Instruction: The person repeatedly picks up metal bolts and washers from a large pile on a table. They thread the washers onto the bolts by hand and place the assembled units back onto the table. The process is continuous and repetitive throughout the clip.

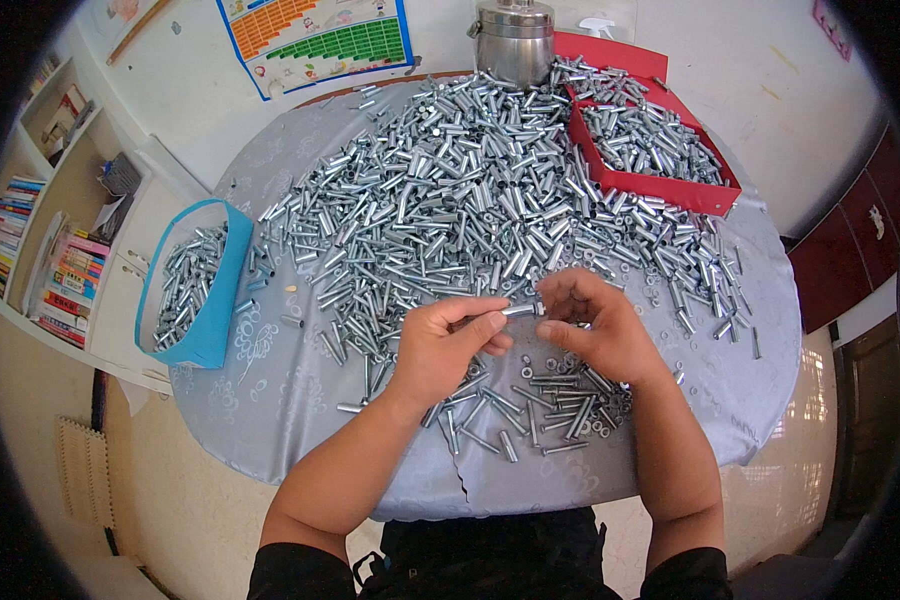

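Over the near middle of the table, my left hand pinches a silvery sleeved bolt between thumb and fingers. The bolt lies roughly level, its right end toward my right hand. My right thumb and fingers curl around that end, where a small nut-like part shows; exact contact is hard to make out. Beneath and between my forearms lie loose bolts and several nuts. Just beyond my hands spreads a large heap of metal sleeves and bolts.
A blue bin of metal sleeves stands at the table's left edge. At the back right, a red box holds more metal parts, near a steel canister. The round table wears a silver-grey cloth. Bookshelves stand left.
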A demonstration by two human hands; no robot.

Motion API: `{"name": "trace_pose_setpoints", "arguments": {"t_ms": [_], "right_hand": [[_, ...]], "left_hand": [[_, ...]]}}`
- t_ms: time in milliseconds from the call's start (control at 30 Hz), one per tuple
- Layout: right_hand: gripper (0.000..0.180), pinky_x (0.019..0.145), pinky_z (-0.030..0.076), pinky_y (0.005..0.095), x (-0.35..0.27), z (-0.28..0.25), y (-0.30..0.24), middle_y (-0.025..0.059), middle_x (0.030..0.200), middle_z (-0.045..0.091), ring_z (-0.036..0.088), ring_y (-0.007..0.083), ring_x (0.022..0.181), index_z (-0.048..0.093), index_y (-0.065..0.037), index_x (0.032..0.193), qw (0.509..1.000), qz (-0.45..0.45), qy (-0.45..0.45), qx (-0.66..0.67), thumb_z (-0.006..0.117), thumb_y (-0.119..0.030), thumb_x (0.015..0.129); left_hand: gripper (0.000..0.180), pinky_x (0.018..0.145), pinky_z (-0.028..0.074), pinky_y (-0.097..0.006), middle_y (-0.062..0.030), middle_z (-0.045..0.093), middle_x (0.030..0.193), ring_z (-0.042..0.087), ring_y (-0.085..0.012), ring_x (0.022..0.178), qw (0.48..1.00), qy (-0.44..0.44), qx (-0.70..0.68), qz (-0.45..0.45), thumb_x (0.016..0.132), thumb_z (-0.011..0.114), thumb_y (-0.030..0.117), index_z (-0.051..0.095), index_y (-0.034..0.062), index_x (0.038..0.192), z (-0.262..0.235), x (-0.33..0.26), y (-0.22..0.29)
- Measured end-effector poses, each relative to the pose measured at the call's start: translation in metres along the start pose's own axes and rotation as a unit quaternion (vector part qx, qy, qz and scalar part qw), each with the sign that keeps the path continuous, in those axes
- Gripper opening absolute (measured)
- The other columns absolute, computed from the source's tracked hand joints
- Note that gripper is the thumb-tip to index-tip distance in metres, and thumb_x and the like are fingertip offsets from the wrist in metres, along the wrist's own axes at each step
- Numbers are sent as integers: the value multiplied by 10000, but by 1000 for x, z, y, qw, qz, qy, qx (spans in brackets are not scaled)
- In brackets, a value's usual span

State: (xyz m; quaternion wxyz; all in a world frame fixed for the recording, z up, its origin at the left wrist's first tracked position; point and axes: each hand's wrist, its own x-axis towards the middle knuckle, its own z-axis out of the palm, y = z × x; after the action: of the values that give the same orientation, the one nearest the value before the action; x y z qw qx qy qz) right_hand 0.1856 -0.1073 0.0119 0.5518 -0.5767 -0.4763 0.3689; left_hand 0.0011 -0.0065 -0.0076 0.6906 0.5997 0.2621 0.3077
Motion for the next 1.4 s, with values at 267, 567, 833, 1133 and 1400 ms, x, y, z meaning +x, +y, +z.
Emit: {"name": "trace_pose_setpoints", "arguments": {"t_ms": [267, 567, 833, 1133, 1400], "right_hand": [[199, 632, 455, 261, 1, 3, 3, 27, 761, 625, 550, 87, 699, 664, 8, 904, 1000, -15, 16, 6, 676, -191, 899], [154, 644, 471, 248, 0, -2, 11, 31, 761, 636, 579, 87, 709, 664, 14, 949, 1000, -15, -18, -9, 679, -129, 892], [169, 639, 498, 262, 1, -6, 8, 55, 771, 653, 607, 112, 686, 656, 23, 939, 997, 57, -54, 6, 650, -144, 920], [162, 633, 510, 247, 2, -6, 10, 57, 799, 664, 620, 100, 705, 650, 10, 980, 992, 56, -48, 97, 654, -137, 913], [253, 737, 531, 297, 4, -33, -4, 108, 918, 678, 658, 179, 813, 610, 19, 1069, 988, 125, -60, 63, 598, -202, 947]], "left_hand": [[216, 640, 562, -233, -105, 710, 871, 699, -148, 742, 1000, -4, 2, -9, 909, 634, 58, 669, -24, 1105, 1, -1, 3], [212, 585, 521, -204, -93, 713, 855, 696, -133, 721, 1000, 2, 1, -9, 903, 643, 66, 678, -8, 1100, 1, -1, 1], [201, 672, 576, -245, -118, 703, 895, 693, -151, 766, 999, 2, 31, -27, 898, 632, 36, 676, -40, 1079, 3, -3, 11], [210, 646, 544, -243, -113, 703, 971, 683, -141, 766, 1000, 7, 28, 0, 916, 608, 64, 664, -9, 1104, 5, -1, 3], [187, 662, 551, -267, -89, 696, 1004, 660, -130, 726, 990, 125, -1, 67, 930, 584, 69, 659, -14, 1081, 0, 2, 5]]}}
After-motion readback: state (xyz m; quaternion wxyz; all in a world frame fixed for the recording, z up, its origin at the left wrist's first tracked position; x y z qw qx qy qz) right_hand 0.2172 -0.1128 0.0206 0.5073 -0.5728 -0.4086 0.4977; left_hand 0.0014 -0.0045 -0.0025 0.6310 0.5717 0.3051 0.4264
